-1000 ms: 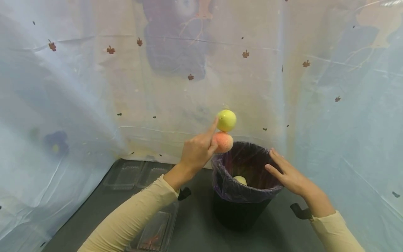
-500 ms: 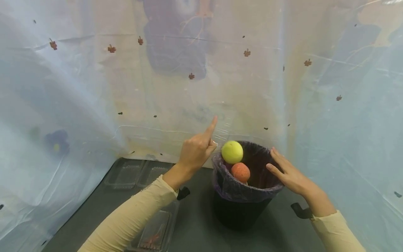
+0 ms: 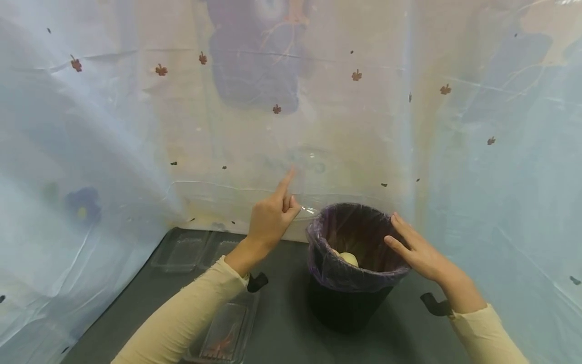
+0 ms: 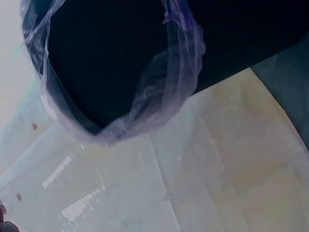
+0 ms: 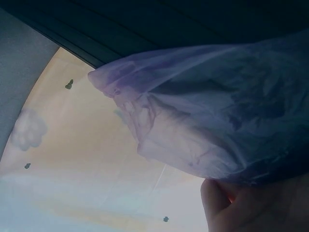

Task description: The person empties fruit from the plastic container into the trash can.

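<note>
My left hand is raised left of a black bin, index finger straight and the others bent. It holds a clear plastic container, seen mostly as glints; ridged reflections also show in the left wrist view. Inside the bin, a pale round object shows near the front wall, with a sliver of a pinkish one beside it. A purple plastic liner folds over the rim. My right hand rests at the right rim, fingers straight, thumb against the liner.
Two clear trays lie at the table's back left corner. Another clear container with something reddish in it lies under the left forearm. A printed plastic sheet hangs close behind the dark table.
The yellow fruit and the orange-pink fruit fell from beside the left hand into the bin. The left hand then moved left, away from the bin. The right hand stayed at the rim.
</note>
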Demonstrator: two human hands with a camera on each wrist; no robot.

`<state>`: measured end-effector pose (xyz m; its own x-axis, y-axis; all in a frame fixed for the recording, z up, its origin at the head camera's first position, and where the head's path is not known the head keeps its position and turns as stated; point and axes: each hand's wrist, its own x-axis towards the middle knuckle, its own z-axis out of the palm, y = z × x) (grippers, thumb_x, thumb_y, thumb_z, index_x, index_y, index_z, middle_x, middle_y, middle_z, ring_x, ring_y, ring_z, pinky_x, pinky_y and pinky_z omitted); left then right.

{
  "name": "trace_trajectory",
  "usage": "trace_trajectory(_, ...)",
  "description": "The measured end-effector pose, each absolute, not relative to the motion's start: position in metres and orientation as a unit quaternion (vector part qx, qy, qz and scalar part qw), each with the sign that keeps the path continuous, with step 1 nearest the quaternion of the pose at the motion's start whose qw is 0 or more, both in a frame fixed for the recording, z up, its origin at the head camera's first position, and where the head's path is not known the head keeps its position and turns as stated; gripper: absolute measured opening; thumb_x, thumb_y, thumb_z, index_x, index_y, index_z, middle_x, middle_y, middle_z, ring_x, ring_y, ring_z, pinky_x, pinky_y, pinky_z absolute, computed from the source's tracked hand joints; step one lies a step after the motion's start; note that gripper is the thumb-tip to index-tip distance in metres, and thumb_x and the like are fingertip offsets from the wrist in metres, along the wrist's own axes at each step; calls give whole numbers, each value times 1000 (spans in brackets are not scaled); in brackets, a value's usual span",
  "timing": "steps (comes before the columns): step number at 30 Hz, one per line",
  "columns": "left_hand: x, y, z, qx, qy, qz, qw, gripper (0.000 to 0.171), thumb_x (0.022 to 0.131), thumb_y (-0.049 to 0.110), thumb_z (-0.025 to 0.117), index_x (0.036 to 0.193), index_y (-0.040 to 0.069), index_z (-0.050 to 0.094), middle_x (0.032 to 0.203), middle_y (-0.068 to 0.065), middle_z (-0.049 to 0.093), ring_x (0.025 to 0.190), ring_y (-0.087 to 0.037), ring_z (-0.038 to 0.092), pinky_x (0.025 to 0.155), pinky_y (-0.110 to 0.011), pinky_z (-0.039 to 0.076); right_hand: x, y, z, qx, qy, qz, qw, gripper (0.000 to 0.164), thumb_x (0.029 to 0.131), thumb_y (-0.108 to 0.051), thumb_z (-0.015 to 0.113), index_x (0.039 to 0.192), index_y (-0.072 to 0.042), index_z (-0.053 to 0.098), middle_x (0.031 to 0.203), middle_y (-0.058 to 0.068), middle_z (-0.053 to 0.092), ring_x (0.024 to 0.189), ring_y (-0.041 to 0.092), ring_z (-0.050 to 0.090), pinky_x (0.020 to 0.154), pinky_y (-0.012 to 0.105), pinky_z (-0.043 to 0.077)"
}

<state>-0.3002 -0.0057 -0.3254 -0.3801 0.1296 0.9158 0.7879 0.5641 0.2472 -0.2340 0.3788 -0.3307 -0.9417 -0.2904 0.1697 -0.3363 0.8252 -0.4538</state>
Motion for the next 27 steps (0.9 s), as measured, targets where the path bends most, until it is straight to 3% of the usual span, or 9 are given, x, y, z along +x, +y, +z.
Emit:
trace_trajectory(7,-302,-28,-333,-289,-757,-391,436,75,97,1,61,168,15,39,61,7,37,51,-6,20,48,-27,25,-233,377,-328,168,-953,246,48,79,113,-42,50,172,-4,13,178,24,4,161,53,5,119,79,12)
trace_trajectory(14,-303,-43,-345,-283,-767,-417,398,83,99,0,61,171,25,31,61,7,37,51,-7,22,51,-30,26,-232,377,-328,168,-953,249,47,80,113,-42,50,172,-3,13,177,25,4,161,54,4,119,80,12)
trace_trajectory(27,-307,-60,-375,-260,-792,-435,341,83,98,0,63,171,24,31,61,7,38,52,-6,25,55,-30,32,-231,378,-329,164,-954,246,44,81,113,-44,50,172,-4,12,178,24,3,161,53,4,119,80,12)
